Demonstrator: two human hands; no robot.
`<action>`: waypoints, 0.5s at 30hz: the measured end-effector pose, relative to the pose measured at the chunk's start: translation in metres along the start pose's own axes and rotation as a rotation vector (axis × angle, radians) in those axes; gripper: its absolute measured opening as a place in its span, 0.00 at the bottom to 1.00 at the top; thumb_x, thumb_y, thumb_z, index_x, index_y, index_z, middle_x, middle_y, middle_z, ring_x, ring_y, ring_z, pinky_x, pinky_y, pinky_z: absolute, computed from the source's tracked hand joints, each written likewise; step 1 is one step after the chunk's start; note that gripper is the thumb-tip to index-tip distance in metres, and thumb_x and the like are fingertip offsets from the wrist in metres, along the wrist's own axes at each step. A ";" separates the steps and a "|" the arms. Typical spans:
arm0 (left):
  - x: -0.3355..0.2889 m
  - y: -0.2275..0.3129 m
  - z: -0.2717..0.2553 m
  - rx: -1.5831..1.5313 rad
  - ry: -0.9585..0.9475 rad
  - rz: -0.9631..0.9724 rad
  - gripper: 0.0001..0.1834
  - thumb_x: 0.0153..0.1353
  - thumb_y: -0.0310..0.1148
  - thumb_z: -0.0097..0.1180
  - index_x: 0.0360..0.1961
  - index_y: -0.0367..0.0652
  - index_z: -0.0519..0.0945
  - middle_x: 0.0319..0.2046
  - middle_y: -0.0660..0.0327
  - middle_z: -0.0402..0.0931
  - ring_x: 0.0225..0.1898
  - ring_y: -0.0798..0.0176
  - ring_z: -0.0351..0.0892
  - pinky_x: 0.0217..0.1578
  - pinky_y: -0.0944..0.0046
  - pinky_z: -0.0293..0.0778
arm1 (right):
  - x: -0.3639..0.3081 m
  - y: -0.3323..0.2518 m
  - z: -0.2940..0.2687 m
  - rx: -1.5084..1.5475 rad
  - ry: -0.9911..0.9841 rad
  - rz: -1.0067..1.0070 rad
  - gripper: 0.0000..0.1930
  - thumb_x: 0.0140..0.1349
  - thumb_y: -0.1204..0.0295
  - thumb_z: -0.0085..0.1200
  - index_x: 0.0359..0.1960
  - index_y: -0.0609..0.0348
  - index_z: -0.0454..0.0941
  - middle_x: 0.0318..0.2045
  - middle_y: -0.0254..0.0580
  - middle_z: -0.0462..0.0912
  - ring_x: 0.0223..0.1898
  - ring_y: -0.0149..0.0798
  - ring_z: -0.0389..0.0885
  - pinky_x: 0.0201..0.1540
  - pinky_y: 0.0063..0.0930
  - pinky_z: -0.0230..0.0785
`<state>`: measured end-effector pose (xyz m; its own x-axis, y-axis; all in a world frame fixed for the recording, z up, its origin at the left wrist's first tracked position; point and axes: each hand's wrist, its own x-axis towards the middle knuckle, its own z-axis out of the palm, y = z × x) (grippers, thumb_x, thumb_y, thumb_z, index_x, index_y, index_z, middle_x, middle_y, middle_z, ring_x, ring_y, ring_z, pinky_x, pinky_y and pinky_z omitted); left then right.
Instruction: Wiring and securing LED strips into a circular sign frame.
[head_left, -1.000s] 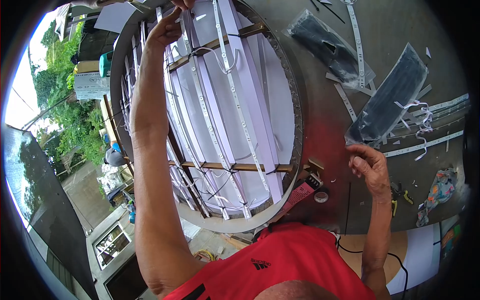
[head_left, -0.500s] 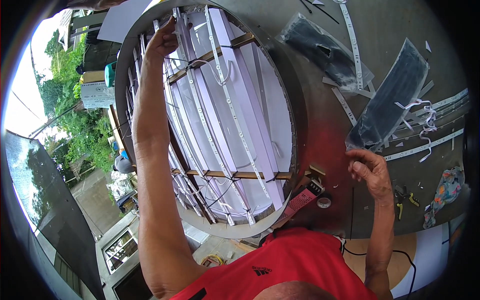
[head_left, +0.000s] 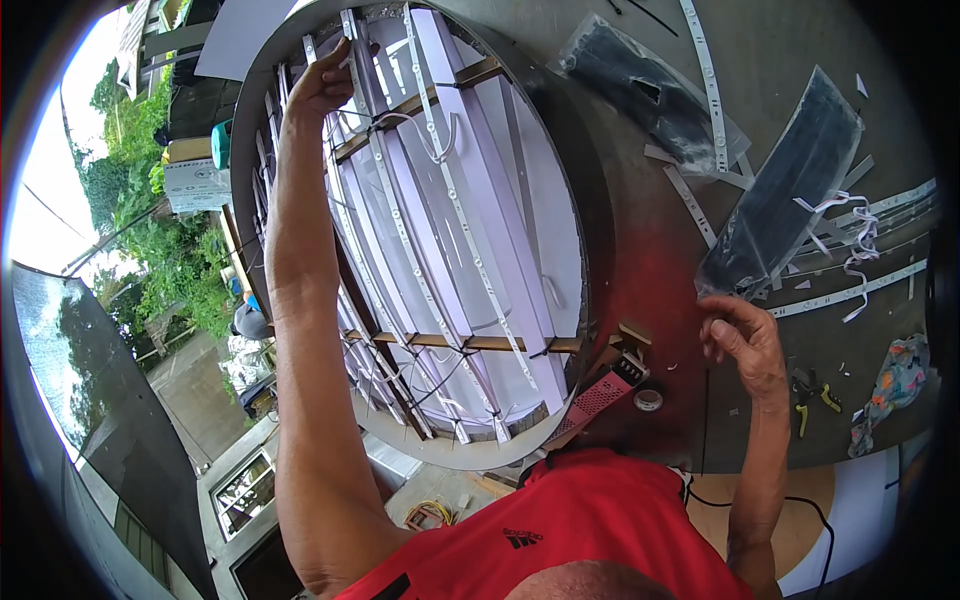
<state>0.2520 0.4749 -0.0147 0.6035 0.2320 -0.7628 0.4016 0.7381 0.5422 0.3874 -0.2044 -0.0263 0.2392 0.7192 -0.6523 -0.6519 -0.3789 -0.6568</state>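
An oval metal frame (head_left: 588,215) stands at the left centre, crossed by pale lilac bars (head_left: 480,190) that carry white LED strips (head_left: 455,190). At its far end, my left hand (head_left: 325,85) is closed around one LED-lined bar (head_left: 355,60), with a fingertip showing on the bar's other side. My right hand (head_left: 745,345) hovers over the dark table, fingers loosely bent and apart, nothing visible in them. Just beyond its fingertips lies the near end of a clear plastic bag with dark contents (head_left: 785,180).
A second dark-filled bag (head_left: 650,95), loose LED strips (head_left: 850,300) and curled white wires (head_left: 862,240) lie on the table (head_left: 650,260). Yellow-handled cutters (head_left: 815,395), a patterned cloth (head_left: 890,395), a tape roll (head_left: 648,400) and a pink perforated power supply (head_left: 605,395) are nearer me.
The view has shifted slightly, so the table items sit a little differently in it. Both hands keep nearly the same pose and place.
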 end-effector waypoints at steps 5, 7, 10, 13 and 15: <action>-0.005 -0.004 0.012 0.545 0.456 0.296 0.22 0.63 0.41 0.65 0.54 0.43 0.78 0.46 0.59 0.81 0.17 0.79 0.67 0.14 0.80 0.56 | -0.001 0.001 -0.002 -0.006 -0.003 -0.019 0.20 0.63 0.62 0.61 0.50 0.65 0.79 0.28 0.38 0.81 0.26 0.29 0.79 0.26 0.19 0.69; -0.020 -0.021 0.038 0.629 0.509 0.430 0.25 0.57 0.44 0.70 0.52 0.43 0.82 0.40 0.61 0.83 0.20 0.73 0.72 0.17 0.78 0.59 | -0.003 0.002 -0.003 -0.005 0.009 -0.021 0.20 0.63 0.62 0.61 0.50 0.66 0.79 0.29 0.38 0.81 0.26 0.29 0.80 0.26 0.19 0.69; -0.032 -0.032 0.054 1.103 1.006 0.576 0.22 0.55 0.49 0.70 0.37 0.39 0.87 0.30 0.60 0.83 0.25 0.66 0.81 0.20 0.71 0.69 | -0.004 0.003 -0.004 0.009 0.002 -0.031 0.21 0.63 0.62 0.61 0.51 0.66 0.78 0.29 0.38 0.81 0.27 0.29 0.80 0.26 0.19 0.70; -0.025 -0.024 0.026 0.811 0.808 0.382 0.27 0.58 0.52 0.67 0.40 0.34 0.85 0.32 0.54 0.84 0.26 0.61 0.83 0.24 0.64 0.78 | -0.005 0.003 -0.004 0.022 -0.005 -0.025 0.18 0.64 0.64 0.60 0.50 0.65 0.80 0.29 0.39 0.82 0.28 0.28 0.80 0.28 0.20 0.70; -0.019 -0.027 0.024 0.760 0.723 0.360 0.29 0.62 0.53 0.61 0.42 0.31 0.81 0.33 0.50 0.84 0.29 0.57 0.85 0.31 0.55 0.82 | -0.005 0.005 -0.006 0.030 -0.005 -0.023 0.18 0.64 0.65 0.59 0.50 0.65 0.79 0.29 0.39 0.82 0.28 0.28 0.80 0.28 0.20 0.70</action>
<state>0.2463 0.4355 -0.0064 0.3254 0.8526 -0.4089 0.7511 0.0296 0.6596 0.3872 -0.2137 -0.0290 0.2511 0.7302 -0.6354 -0.6679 -0.3444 -0.6598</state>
